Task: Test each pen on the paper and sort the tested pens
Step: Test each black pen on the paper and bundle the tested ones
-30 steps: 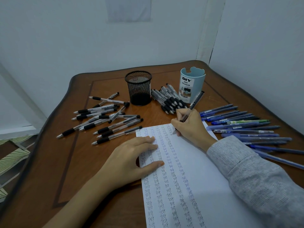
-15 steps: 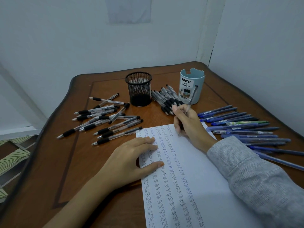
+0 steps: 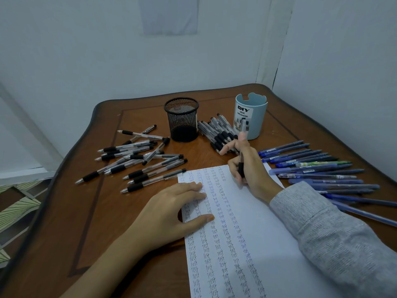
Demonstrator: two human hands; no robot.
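the white paper [image 3: 268,222], lined with columns of "test", is lying nearest on the wooden table [image 3: 86,211], its lower edge cut off. the left hand [image 3: 171,209] is pressing it with flat, relaxed fingers. the right hand [image 3: 251,171], in a ribbed grey sleeve [image 3: 333,233], is gripping a pen [image 3: 240,165] upright over the paper's top edge, its upper end blurring. black-grip pens [image 3: 137,160] are sprawling left, blue pens [image 3: 318,168] right. a mesh cup [image 3: 181,119] and a blue organizer [image 3: 255,117] are standing beyond.

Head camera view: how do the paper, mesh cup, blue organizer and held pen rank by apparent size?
1. paper, though it lies nearest the camera.
2. mesh cup and blue organizer: they look alike, so unranked.
3. held pen, slimmest.
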